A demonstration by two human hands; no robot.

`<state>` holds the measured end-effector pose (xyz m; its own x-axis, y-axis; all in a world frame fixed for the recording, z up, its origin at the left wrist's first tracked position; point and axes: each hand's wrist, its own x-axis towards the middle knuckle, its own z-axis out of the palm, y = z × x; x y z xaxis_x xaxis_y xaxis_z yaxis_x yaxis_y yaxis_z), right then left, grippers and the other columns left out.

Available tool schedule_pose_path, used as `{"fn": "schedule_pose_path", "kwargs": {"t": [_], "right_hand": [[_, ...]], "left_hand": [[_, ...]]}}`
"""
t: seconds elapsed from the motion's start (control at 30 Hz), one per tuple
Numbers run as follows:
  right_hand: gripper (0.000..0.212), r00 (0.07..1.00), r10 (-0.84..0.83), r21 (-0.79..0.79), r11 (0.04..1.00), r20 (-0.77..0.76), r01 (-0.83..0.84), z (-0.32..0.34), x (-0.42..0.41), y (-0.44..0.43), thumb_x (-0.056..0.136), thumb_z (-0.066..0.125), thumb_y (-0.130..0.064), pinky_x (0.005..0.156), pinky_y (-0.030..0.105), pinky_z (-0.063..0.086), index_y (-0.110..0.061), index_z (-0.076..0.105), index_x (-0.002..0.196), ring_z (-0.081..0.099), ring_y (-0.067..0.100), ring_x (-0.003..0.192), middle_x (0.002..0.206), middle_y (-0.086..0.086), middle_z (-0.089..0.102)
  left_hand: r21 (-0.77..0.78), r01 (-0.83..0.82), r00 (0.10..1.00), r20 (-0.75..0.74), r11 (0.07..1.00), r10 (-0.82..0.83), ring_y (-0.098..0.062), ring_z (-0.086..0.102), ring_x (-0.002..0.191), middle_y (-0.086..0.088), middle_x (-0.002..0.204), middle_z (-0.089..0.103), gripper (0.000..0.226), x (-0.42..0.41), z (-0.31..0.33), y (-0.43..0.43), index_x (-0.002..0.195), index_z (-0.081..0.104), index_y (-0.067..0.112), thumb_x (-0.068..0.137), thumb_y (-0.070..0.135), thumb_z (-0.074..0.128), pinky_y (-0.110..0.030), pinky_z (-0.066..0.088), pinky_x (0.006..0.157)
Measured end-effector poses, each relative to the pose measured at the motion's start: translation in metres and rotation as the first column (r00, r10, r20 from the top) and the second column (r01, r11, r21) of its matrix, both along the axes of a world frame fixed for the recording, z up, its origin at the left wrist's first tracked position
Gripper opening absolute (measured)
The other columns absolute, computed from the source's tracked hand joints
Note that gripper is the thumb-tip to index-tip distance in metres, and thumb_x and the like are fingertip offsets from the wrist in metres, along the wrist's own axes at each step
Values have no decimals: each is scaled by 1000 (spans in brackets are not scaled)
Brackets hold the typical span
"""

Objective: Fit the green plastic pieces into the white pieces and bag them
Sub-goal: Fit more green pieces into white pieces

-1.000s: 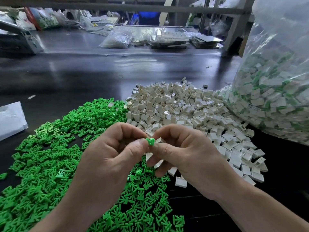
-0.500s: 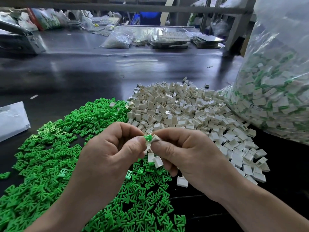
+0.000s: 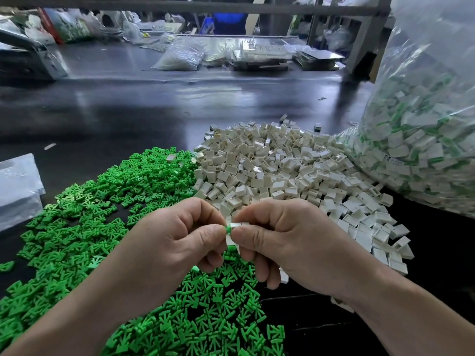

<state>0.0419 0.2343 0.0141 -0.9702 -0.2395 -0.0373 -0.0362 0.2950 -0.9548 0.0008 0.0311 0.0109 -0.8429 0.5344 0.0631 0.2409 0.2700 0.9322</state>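
Alignment matters here: above the counter (image 3: 128, 111), the left hand (image 3: 174, 242) pinches a green piece (image 3: 227, 229) in a closed fingertip grip, and the right hand (image 3: 288, 242) pinches a white piece (image 3: 237, 225) likewise. A straight, square push should seat it; the bag (image 3: 424, 124) stands at right.

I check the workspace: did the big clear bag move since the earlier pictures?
No. The bag still touches the right side of the white pile.

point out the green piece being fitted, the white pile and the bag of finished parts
green piece (image 3: 227, 229), head view, the bit showing between the thumbs
white pile (image 3: 272, 170), head view, middle of the heap
bag of finished parts (image 3: 437, 47), head view, bare clear wall above the fill
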Motion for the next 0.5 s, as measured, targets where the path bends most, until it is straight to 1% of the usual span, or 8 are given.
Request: {"fn": "schedule_pose_path", "kwargs": {"t": [0.1, 0.17, 0.27, 0.33, 0.4, 0.5], "right_hand": [[20, 1000, 31, 73, 997, -4, -31, 3, 2, -1, 97, 66, -22, 47, 23, 50, -26, 68, 78, 64, 11, 49, 66, -3, 66], [23, 1000, 29, 78, 997, -4, -29, 4, 2, -2, 98, 65, -22, 47, 23, 49, -28, 67, 76, 64, 10, 48, 65, -3, 66], [17, 1000, -24, -26, 999, 16, 24, 3, 3, -4, 98, 64, -21, 46, 26, 51, -20, 71, 82, 65, 15, 50, 67, -2, 66], [16, 998, -60, -106, 992, 24, 63, 1, 4, -7, 99, 63, -20, 46, 28, 52, -18, 71, 85, 65, 17, 51, 67, -1, 66], [18, 997, -75, -157, 985, 23, 78, -1, 5, -9, 99, 63, -20, 45, 28, 52, -17, 72, 84, 65, 18, 51, 67, -1, 66], [19, 996, -82, -208, 975, 22, 85, -4, 4, -11, 99, 63, -21, 45, 28, 52, -20, 73, 83, 65, 18, 50, 67, -2, 66]], "left_hand": [[-38, 15, 1000, -17, 999, -16, -13, 68, 63, -2, 73, 71, 10, 0, -2, 0, 83, 68, 29, 82, 35, 60, -20, 53, 58], [-33, 16, 999, -28, 999, -17, -12, 68, 62, -2, 71, 71, 7, 1, -2, 2, 83, 68, 29, 85, 30, 61, -20, 53, 57], [60, -16, 1000, -1, 998, 16, -16, 69, 63, -5, 72, 71, 12, 1, -3, 4, 82, 70, 25, 80, 33, 61, -21, 54, 57], [125, -47, 999, 32, 991, 44, -19, 69, 64, -8, 73, 70, 12, 0, -3, 6, 81, 71, 23, 79, 31, 62, -23, 54, 58], [175, -72, 996, 56, 982, 63, -20, 69, 64, -9, 73, 70, 11, 1, -3, 8, 80, 71, 22, 79, 29, 63, -23, 54, 57], [203, -110, 992, 80, 973, 95, -21, 69, 64, -11, 74, 71, 11, 2, -3, 10, 81, 72, 20, 79, 28, 64, -23, 54, 57]]}}
